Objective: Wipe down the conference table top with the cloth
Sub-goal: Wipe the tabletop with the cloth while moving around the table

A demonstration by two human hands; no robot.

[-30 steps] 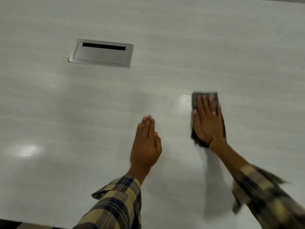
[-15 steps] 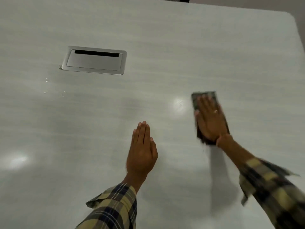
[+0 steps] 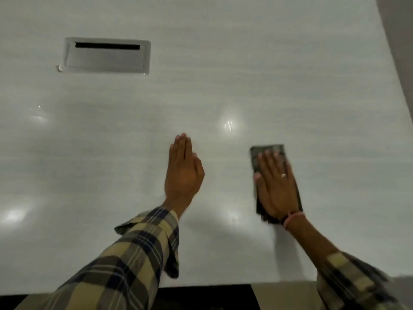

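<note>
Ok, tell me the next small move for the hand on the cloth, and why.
Probably slide the right hand, pressed flat on the dark cloth, sideways toward the left hand. The strip of table top between them shows glare spots and faint streaks, and nothing lies in the way. The left hand rests with straight fingers, seemingly only bracing.

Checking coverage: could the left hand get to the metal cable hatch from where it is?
Probably yes: the left hand lies flat, holding nothing, and only bare table top separates it from the cable hatch.
</note>
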